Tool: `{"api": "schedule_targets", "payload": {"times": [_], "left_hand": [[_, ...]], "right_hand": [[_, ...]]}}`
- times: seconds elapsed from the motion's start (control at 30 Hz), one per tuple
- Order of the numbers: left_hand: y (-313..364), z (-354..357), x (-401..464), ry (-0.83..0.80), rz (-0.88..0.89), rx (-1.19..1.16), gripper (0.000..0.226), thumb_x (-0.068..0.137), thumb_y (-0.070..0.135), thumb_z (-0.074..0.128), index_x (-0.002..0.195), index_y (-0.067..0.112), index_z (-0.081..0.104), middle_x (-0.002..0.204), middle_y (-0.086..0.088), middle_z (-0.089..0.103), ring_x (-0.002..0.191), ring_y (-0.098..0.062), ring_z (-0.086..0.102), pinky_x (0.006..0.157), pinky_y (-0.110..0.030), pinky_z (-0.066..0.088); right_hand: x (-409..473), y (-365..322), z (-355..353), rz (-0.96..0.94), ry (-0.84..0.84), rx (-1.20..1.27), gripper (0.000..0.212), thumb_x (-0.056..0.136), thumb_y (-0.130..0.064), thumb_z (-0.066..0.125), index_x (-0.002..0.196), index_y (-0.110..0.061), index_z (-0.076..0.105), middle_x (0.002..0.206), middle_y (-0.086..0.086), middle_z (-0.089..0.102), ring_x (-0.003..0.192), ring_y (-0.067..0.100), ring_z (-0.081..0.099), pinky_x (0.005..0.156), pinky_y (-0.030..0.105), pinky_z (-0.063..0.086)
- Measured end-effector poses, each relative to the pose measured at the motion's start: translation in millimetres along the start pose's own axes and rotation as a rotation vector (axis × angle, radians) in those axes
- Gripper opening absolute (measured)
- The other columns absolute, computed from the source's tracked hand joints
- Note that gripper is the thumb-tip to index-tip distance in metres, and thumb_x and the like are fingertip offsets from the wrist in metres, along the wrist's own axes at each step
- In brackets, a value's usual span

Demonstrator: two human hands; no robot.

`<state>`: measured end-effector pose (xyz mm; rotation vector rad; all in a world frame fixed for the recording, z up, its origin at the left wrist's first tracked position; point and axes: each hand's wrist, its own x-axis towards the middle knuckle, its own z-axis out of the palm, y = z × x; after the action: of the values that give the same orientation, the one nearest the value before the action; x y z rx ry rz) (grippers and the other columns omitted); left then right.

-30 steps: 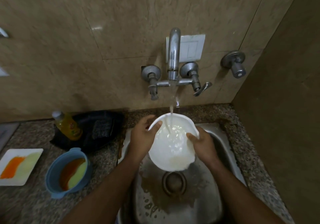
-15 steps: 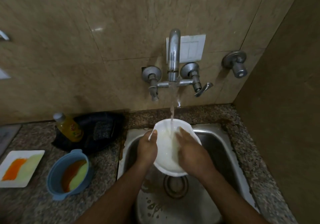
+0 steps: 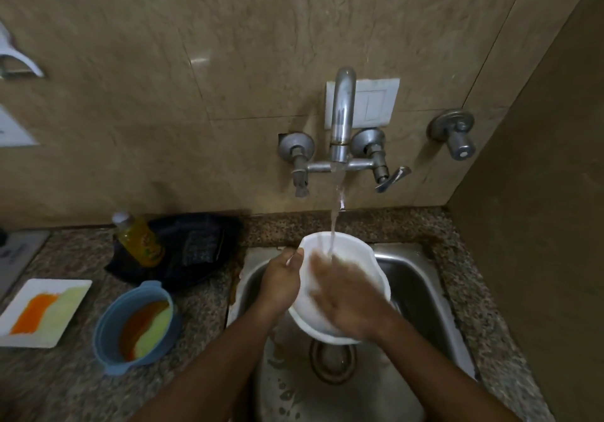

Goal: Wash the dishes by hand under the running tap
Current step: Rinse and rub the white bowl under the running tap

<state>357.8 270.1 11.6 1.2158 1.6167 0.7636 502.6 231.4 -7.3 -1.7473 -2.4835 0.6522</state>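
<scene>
White bowl (image 3: 346, 245) under tap (image 3: 341, 117), left hand (image 3: 281, 277) gripping rim, right hand (image 3: 346, 294) blurred, seemingly flat inside.

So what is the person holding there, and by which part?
A white bowl, gripped at its left rim by the left hand; the right hand rubs inside it.

Two bare forearms are showing from the bottom edge, with no sleeve reaching into view on either one. The left hand (image 3: 280, 280) and the right hand (image 3: 346, 297) are wearing nothing visible; the right one is showing blurred, its fingers smeared into soft streaks.
</scene>
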Motion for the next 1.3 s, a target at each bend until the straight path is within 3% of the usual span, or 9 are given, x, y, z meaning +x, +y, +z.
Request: {"api": "schedule_targets", "payload": {"times": [0.23, 0.33, 0.43, 0.6, 0.83, 0.93, 1.07, 1.2, 1.3], "left_hand": [[-6.2, 9.8, -8.4, 0.007, -0.092, -0.082, 0.028, 0.101, 0.032, 0.046, 0.110, 0.017, 0.069, 0.110, -0.001, 0.069, 0.094, -0.013, 0.058, 0.087, -0.027, 0.044], [-5.0, 13.8, -7.7, 0.010, -0.060, -0.043, 0.029, 0.102, 0.031, 0.044, 0.114, 0.018, 0.067, 0.104, 0.004, 0.064, 0.089, -0.009, 0.056, 0.081, -0.023, 0.039], [-7.2, 14.4, -8.6, -0.026, -0.060, -0.110, 0.024, 0.102, 0.028, 0.045, 0.108, 0.021, 0.067, 0.104, 0.003, 0.067, 0.082, 0.000, 0.056, 0.076, -0.021, 0.041], [-3.9, 14.5, -3.6, -0.051, -0.074, -0.107, 0.033, 0.103, 0.026, 0.043, 0.129, 0.015, 0.060, 0.123, 0.003, 0.061, 0.101, -0.006, 0.051, 0.088, -0.020, 0.035], [5.5, 17.1, -0.3, -0.109, -0.067, -0.197, 0.029, 0.104, 0.031, 0.041, 0.123, 0.023, 0.060, 0.110, 0.008, 0.061, 0.096, -0.009, 0.059, 0.081, -0.017, 0.044], [5.3, 18.3, -1.9, -0.124, -0.078, -0.267, 0.021, 0.103, 0.027, 0.042, 0.107, 0.026, 0.063, 0.099, 0.008, 0.068, 0.083, 0.003, 0.059, 0.065, -0.006, 0.045], [7.4, 18.7, -1.4, -0.127, -0.078, -0.254, 0.020, 0.103, 0.030, 0.042, 0.113, 0.031, 0.059, 0.105, 0.009, 0.064, 0.088, -0.004, 0.054, 0.084, -0.024, 0.040], [5.2, 19.1, -2.1, -0.122, -0.117, -0.282, 0.021, 0.103, 0.030, 0.044, 0.112, 0.026, 0.063, 0.100, 0.009, 0.066, 0.090, -0.004, 0.060, 0.077, -0.018, 0.045], [8.3, 19.6, -4.2, -0.123, -0.103, -0.258, 0.030, 0.103, 0.031, 0.042, 0.124, 0.022, 0.061, 0.111, 0.007, 0.062, 0.103, -0.013, 0.057, 0.087, -0.026, 0.042]], "right_hand": [[-5.1, 6.0, -1.7, 0.009, -0.069, -0.016, 0.067, 0.101, -0.050, 0.022, 0.158, -0.025, -0.004, 0.165, -0.002, 0.000, 0.152, 0.019, 0.007, 0.123, 0.038, 0.009], [-5.2, 3.1, 2.4, 0.108, -0.029, -0.053, 0.073, 0.097, -0.057, 0.011, 0.156, -0.020, -0.011, 0.156, -0.004, -0.023, 0.149, 0.017, -0.016, 0.121, 0.040, -0.005], [-8.6, -9.0, 1.2, -0.004, -0.089, 0.080, 0.071, 0.102, -0.050, 0.024, 0.157, -0.020, -0.007, 0.164, 0.001, -0.011, 0.151, 0.016, -0.007, 0.123, 0.035, 0.000], [-5.1, -5.2, 2.9, 0.164, -0.023, -0.014, 0.076, 0.096, -0.058, 0.011, 0.156, -0.019, -0.015, 0.161, -0.002, -0.020, 0.151, 0.021, -0.014, 0.122, 0.041, -0.005], [-5.7, 2.6, -9.1, 0.189, 0.054, -0.065, 0.074, 0.097, -0.056, 0.014, 0.156, -0.021, -0.012, 0.164, -0.002, -0.013, 0.151, 0.020, -0.014, 0.121, 0.041, -0.006], [-9.1, -12.1, -14.8, -0.004, -0.002, 0.075, 0.073, 0.099, -0.052, 0.023, 0.157, -0.020, -0.006, 0.166, 0.002, -0.003, 0.152, 0.019, -0.004, 0.123, 0.039, 0.003], [-5.6, 11.4, -15.7, 0.195, 0.021, -0.159, 0.074, 0.091, -0.052, 0.006, 0.157, -0.022, -0.010, 0.165, -0.001, -0.012, 0.151, 0.022, -0.012, 0.121, 0.045, -0.005], [-9.3, -1.3, -11.7, 0.000, -0.046, 0.021, 0.072, 0.098, -0.051, 0.018, 0.157, -0.021, -0.009, 0.165, 0.000, -0.010, 0.151, 0.017, -0.010, 0.123, 0.039, -0.003], [-5.9, 14.9, -18.5, 0.162, 0.031, -0.169, 0.078, 0.086, -0.055, -0.001, 0.156, -0.022, -0.010, 0.165, -0.001, -0.008, 0.152, 0.021, -0.010, 0.121, 0.044, -0.007]]}}
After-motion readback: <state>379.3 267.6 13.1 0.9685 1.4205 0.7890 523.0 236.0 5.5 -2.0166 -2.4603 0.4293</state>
